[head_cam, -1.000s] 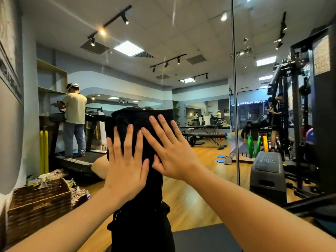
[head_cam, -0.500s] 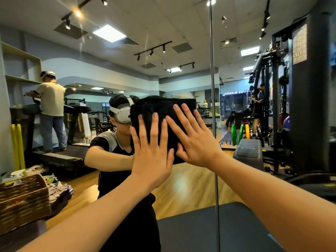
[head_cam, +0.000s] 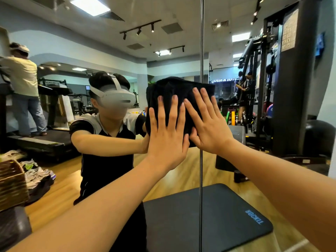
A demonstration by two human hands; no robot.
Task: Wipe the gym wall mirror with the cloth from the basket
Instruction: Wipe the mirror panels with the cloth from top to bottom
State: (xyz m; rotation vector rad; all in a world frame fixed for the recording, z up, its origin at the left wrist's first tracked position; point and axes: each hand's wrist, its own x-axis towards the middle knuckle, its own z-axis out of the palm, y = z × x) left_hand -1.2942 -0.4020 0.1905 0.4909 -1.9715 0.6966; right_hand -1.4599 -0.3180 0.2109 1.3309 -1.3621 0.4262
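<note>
Cloth (head_cam: pixel 179 99): I have slid it rightward across the mirror (head_cam: pixel 163 57); a second ago it lay well left of the vertical seam (head_cam: pixel 201 160), now its right edge crosses that seam.

Left hand (head_cam: pixel 166 135), right hand (head_cam: pixel 209 128): both travelled right with the cloth, still flat on it, fingers straight and spread.

Reflection: my mirrored head, hidden behind the cloth a second ago, now shows in full to the left of it.

Basket (head_cam: pixel 11 184): has drifted to the far left edge of view, partly cut off.
</note>
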